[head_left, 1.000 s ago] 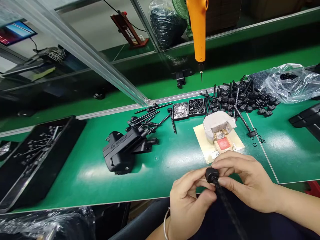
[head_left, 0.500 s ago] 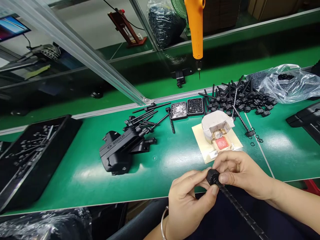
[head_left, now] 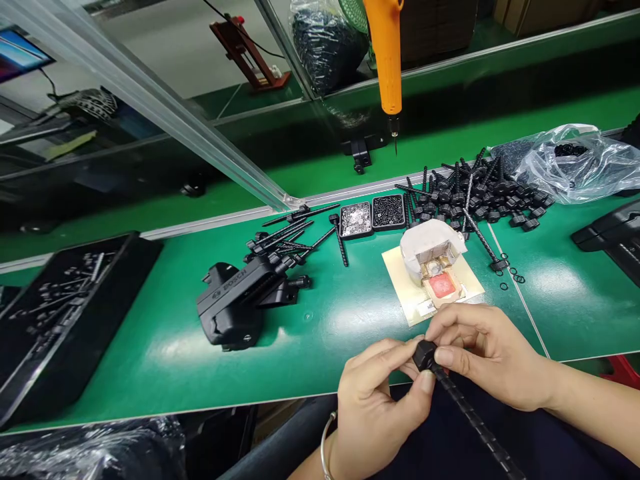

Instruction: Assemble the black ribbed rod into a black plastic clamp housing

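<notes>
Both hands hold one black cable-like part [head_left: 465, 410] with a chunky faceted head and a long ribbed stem, just over the table's front edge. My left hand [head_left: 377, 393] pinches the head between fingers and thumb from the left. From the right, the thumb and fingers of my right hand [head_left: 485, 353] close on the same head, near where the stem begins. The stem slants down to the lower right, over dark clothing. Behind the hands, a whitish fixture [head_left: 425, 243] with a red pad stands on a yellowish sheet [head_left: 400, 280].
An orange electric screwdriver [head_left: 387, 60] hangs above the green table [head_left: 320, 353]. Two small trays hold silvery bits [head_left: 355, 220] and black bits [head_left: 389, 212]. Similar black parts [head_left: 460, 193] lie heaped beside black rings [head_left: 519, 279]. A black housing [head_left: 230, 300] and a parts bin [head_left: 100, 340] are leftward.
The view has shifted slightly. The held part's stem has swung a little to the left at its lower end; both hands keep nearly the same grip on the head.
</notes>
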Tool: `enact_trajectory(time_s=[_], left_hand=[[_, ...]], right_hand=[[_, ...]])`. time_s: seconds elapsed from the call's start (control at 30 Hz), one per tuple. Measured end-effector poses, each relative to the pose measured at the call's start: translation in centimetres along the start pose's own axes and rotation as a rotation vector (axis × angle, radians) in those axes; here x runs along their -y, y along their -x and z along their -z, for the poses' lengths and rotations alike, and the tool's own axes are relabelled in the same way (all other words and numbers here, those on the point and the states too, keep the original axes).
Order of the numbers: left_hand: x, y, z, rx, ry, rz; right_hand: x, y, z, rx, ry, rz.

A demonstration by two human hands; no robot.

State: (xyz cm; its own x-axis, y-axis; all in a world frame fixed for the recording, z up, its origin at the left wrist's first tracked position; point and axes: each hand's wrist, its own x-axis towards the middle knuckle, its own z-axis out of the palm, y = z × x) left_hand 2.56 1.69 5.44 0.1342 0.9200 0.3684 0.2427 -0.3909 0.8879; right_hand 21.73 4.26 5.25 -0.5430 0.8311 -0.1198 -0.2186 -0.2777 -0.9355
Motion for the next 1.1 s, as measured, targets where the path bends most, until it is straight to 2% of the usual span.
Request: enact_trajectory(time_s=[0.13,0.33,0.43,0.6,0.7,0.83,0.97,1.03,1.1], left_hand=[[-0.2,0.0,0.1,0.013,-0.003,0.014],[-0.8,-0.3,0.0,0.009,-0.060,0.016],[-0.8,-0.2,-0.2,0.017,-0.057,0.006],[-0.7,0.0,-0.5,0.021,-0.067,0.011],[-0.6,0.0,-0.5,0.019,-0.092,0.025],[-0.7,-0.1,-0.7,0.036,-0.102,0.053],[-0.9,-0.2,-0.7,0.065,-0.116,0.086],[-1.0,-0.3,-0.5,0.077,-0.124,0.106],[-1.1,-0.4,-0.4,0.081,-0.117,0.116]], right_hand=[[0.2,0.1,0.3,0.003,0.015,-0.017],[0.8,-0.7,1.3,0.046,-0.043,-0.204],[1.0,-1.1,1.6,0.100,-0.099,-0.245],[1.2,-0.9,1.4,0.096,-0.047,-0.188],[1.6,-0.5,1.3,0.065,0.145,-0.077],[2.4,-0.2,1.6,0.135,0.425,0.003],[2.8,0.0,1.8,0.186,0.602,0.064],[2.7,-0.1,1.7,0.193,0.625,0.093],[2.5,-0.2,1.8,0.202,0.535,0.063]])
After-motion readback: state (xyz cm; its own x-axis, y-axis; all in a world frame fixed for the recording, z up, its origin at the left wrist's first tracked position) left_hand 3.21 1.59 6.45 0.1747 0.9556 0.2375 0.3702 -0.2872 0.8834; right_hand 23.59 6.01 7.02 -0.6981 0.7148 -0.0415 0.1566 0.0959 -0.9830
